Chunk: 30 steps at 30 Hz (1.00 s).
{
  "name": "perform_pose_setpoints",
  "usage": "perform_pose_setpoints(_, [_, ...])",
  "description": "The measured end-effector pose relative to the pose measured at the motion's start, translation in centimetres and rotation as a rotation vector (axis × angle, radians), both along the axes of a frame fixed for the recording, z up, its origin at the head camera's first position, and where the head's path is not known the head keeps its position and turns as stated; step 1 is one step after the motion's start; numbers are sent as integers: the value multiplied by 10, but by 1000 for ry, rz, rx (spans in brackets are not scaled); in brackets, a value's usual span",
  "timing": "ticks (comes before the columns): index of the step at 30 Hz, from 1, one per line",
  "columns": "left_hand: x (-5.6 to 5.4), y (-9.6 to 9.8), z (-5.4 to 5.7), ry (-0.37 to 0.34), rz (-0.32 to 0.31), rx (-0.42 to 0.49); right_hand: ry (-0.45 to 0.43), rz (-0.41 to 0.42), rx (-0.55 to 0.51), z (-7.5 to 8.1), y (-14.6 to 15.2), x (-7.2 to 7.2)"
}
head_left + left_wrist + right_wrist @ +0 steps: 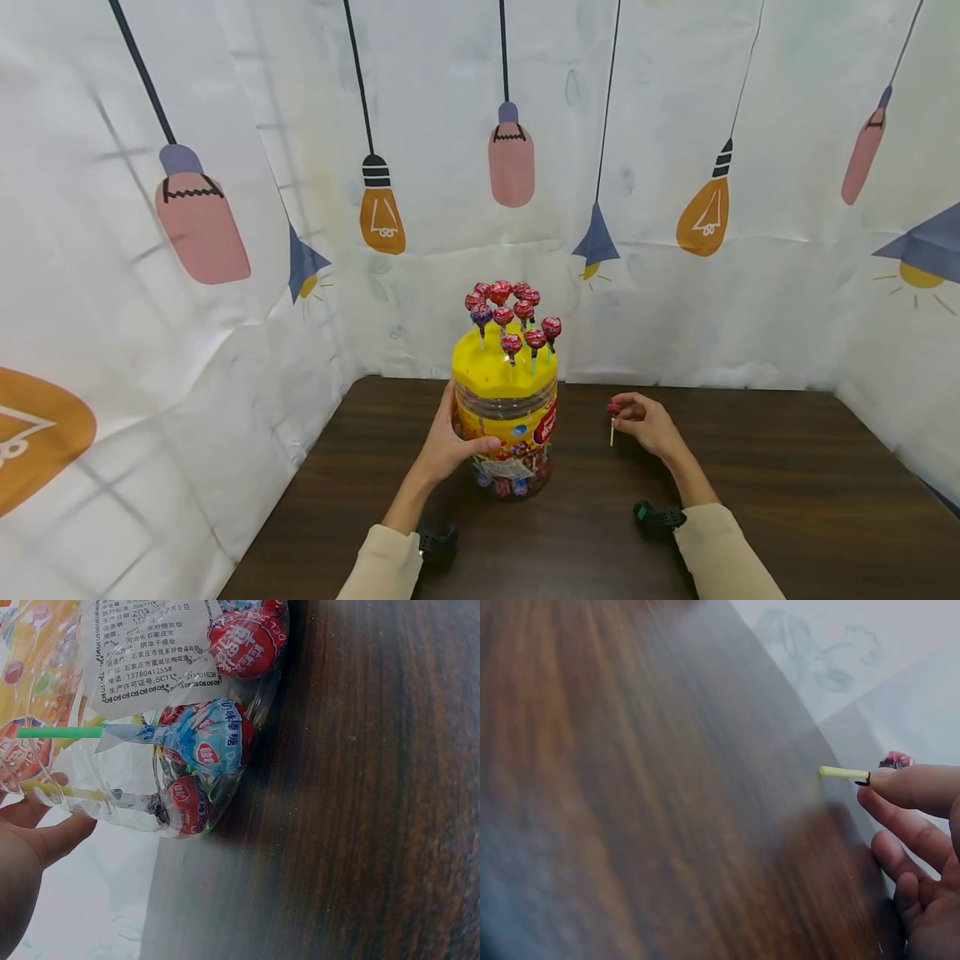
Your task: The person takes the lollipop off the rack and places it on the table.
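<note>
A clear plastic jar (504,425) with a yellow lid (491,371) stands upright on the table. Several wrapped lollipops (535,337) are stuck upright in that lid, their heads up. More lollipops (214,739) fill the jar, seen through its wall in the left wrist view. My left hand (450,446) holds the jar's left side, thumb across the front label. To the right of the jar, my right hand (647,422) pinches a red-wrapped lollipop (844,773) with its pale yellow stick pointing down, apart from the jar. Its wrapped head is mostly hidden by fingers in the right wrist view.
The dark wooden table (787,475) extends around the jar, mostly to the right. Behind it hangs a white curtain (450,83) printed with lamps and bulbs. Each wrist wears a black strap (660,517).
</note>
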State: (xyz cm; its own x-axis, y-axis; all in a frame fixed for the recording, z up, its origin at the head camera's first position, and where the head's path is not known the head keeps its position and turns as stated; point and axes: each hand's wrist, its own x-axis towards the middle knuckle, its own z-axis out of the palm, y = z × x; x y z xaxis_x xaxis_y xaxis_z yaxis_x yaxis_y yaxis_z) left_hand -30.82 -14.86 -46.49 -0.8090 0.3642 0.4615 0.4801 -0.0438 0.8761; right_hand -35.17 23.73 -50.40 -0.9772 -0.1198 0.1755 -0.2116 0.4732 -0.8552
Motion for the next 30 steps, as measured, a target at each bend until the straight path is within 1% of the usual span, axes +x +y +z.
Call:
perform_pose_setpoints(10, [1, 1, 0, -8, 4, 1, -39, 10, 52, 1, 1, -3])
perform_pose_setpoints(15, [3, 2, 3, -16, 5, 0, -51, -15, 109, 1, 0, -4])
perform_pose_setpoints(20, [3, 2, 3, -4, 12, -6, -54, -36, 157, 1, -2, -5])
perform_pose_setpoints(25, [3, 1, 3, -15, 30, -15, -47, -42, 157, 0, -2, -6])
perform_pose_setpoints(30, [3, 0, 3, -16, 27, -14, -67, -22, 102, 2, 1, -4])
